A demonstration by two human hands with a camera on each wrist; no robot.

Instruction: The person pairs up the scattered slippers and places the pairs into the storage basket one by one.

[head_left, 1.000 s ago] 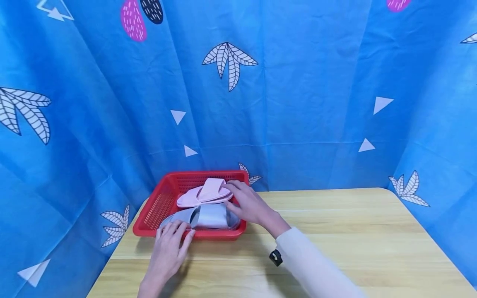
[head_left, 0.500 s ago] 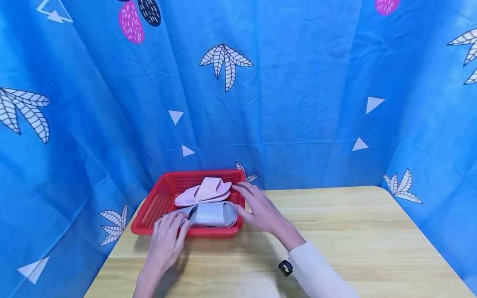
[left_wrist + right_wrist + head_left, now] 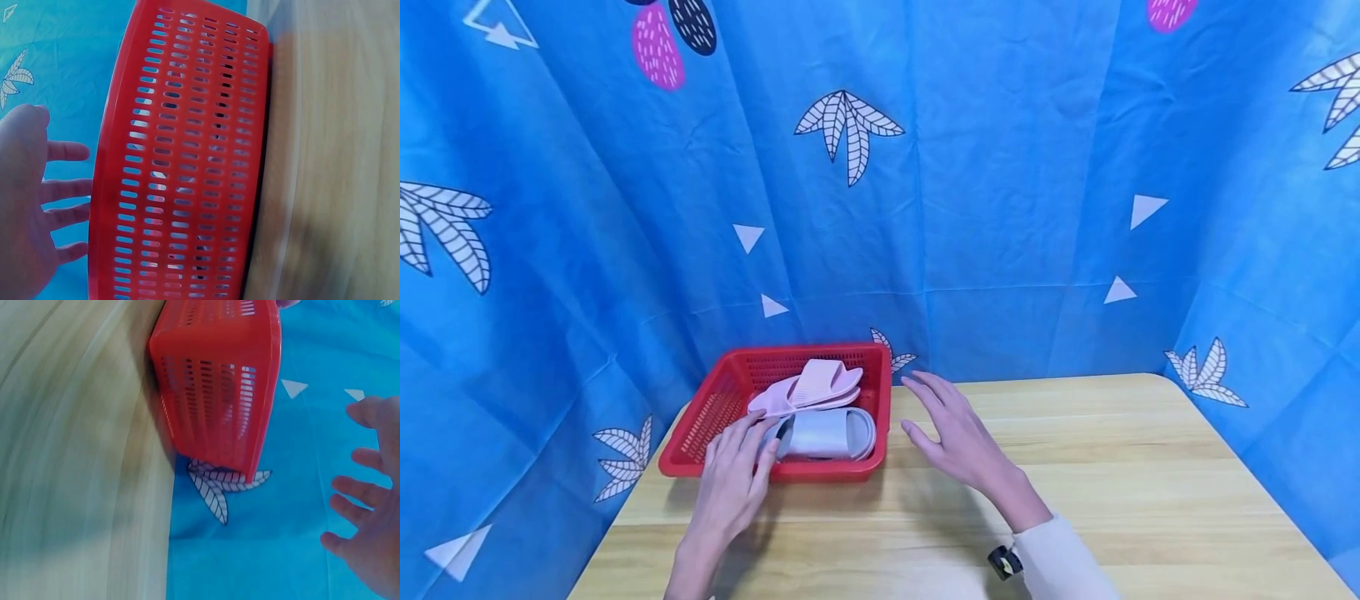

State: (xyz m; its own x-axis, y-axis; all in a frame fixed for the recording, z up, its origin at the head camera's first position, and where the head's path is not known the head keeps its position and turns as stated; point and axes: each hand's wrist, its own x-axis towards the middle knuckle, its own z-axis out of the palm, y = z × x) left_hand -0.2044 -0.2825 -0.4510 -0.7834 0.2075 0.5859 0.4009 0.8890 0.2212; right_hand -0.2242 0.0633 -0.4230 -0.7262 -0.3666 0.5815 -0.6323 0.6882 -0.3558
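A red plastic basket [image 3: 700,422] with slotted sides stands on the table's left part. Inside it lie pink slippers [image 3: 827,382] at the back and grey slippers [image 3: 820,433] in front. My left hand [image 3: 730,479] is over the basket's near rim, its fingers extended above the near end of the grey slippers and hiding part of them; whether they touch cannot be told. To the right of the basket, my right hand [image 3: 958,433] hovers apart from it with spread, relaxed fingers and holds nothing. The left wrist view shows the left fingers [image 3: 65,187] reaching past the rim.
The wooden table [image 3: 1075,467] extends to the right of the basket. A blue patterned curtain [image 3: 1000,167] hangs behind the table and along both sides. A black band [image 3: 1004,562] shows at the right sleeve.
My right hand has drawn away from the slippers, out of the basket to the right. The left hand stays near the front rim, and the slippers remain in the basket.
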